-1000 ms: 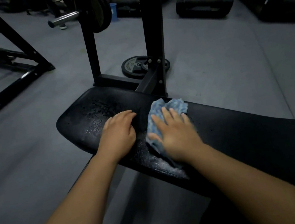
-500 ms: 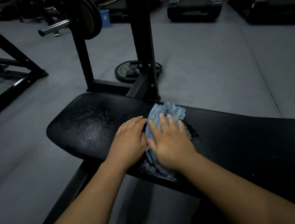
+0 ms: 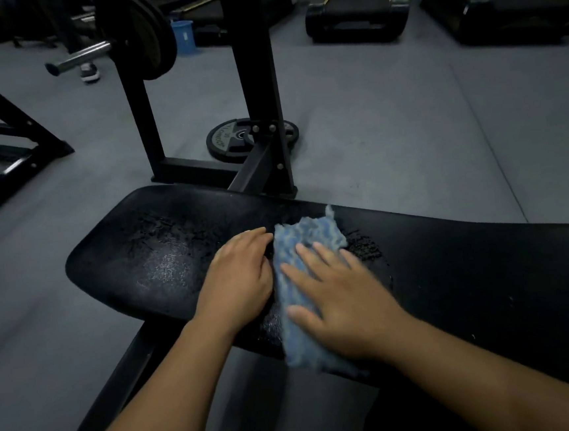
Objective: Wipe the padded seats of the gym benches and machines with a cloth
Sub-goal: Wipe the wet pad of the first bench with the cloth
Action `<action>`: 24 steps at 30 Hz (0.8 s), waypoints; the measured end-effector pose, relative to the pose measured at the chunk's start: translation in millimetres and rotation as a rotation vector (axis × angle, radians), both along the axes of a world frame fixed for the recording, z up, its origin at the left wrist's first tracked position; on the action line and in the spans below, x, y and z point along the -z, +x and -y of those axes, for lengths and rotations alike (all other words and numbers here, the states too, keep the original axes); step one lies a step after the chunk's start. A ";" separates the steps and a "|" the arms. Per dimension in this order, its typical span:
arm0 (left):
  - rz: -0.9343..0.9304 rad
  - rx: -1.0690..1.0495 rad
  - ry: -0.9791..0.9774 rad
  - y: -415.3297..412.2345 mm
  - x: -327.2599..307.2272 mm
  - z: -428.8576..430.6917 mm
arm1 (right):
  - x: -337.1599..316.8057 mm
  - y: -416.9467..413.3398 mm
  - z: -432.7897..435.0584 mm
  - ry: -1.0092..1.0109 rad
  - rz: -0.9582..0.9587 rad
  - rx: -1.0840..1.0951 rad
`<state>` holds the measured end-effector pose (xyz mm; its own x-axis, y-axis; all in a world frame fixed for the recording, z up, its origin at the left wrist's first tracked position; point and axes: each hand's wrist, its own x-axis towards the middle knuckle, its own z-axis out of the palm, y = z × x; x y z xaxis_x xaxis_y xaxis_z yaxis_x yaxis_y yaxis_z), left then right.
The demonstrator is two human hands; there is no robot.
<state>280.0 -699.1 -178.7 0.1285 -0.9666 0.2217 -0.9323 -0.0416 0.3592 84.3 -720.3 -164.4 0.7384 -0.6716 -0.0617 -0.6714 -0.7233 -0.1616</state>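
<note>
A black padded bench seat (image 3: 149, 261) runs from centre left to the right edge, its left end cracked and worn. A blue cloth (image 3: 296, 248) lies on the pad, its near end hanging over the front edge. My right hand (image 3: 345, 299) presses flat on the cloth, fingers spread. My left hand (image 3: 240, 277) rests palm down on the pad just left of the cloth, fingers together, holding nothing.
Behind the bench stand black rack uprights (image 3: 257, 80) carrying a barbell with a plate (image 3: 147, 35). A weight plate (image 3: 225, 139) lies on the grey floor. Another frame (image 3: 11, 136) is at left, treadmills (image 3: 358, 13) at the back. A blue bucket (image 3: 183, 36) and a person's shoe (image 3: 90, 72) are far behind.
My right hand has slid the cloth toward me, so its near end now hangs over the pad's front edge. My left hand has stayed on the pad beside it.
</note>
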 end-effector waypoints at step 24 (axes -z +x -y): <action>0.046 0.003 0.006 -1.4 -0.6 1.6 | 4.7 30.6 46.4 -0.018 -0.037 0.227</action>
<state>278.6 -700.7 -178.2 0.1157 -0.9683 0.2214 -0.9479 -0.0411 0.3158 115.0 -766.8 -169.1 0.5658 -0.8213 -0.0728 -0.8224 -0.5557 -0.1220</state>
